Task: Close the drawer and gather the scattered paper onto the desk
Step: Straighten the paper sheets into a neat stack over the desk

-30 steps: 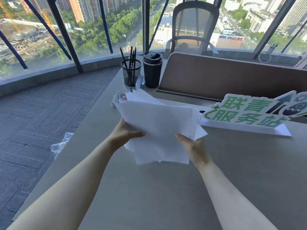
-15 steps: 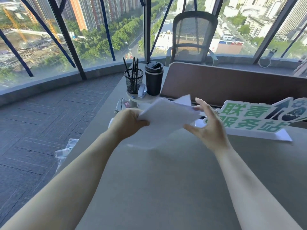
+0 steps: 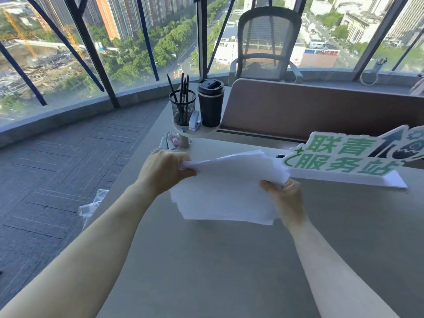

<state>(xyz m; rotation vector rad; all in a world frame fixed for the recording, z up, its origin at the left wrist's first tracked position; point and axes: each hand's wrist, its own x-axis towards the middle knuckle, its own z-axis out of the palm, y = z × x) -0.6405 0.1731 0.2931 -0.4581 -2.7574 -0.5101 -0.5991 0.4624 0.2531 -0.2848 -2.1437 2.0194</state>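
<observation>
A stack of white paper sheets [image 3: 226, 189] is held just above the grey desk [image 3: 229, 260], its near edge low over the surface. My left hand [image 3: 164, 171] pinches the stack's far left corner. My right hand [image 3: 286, 198] grips its right edge from below, thumb on top. The sheets are loosely fanned and uneven. No drawer is in view.
A green and white sign [image 3: 348, 157] stands just right of the paper. Behind it are a mesh pen holder [image 3: 182, 106], a black cup [image 3: 210, 103], a stapler [image 3: 195, 120] and a brown divider panel [image 3: 321, 109]. Crumpled plastic [image 3: 91, 205] lies on the floor by the desk's left edge.
The paper first tipped up edge-on with my right hand open beside it. Now the stack is lowered flatter toward the desk and my right hand grips its right edge again.
</observation>
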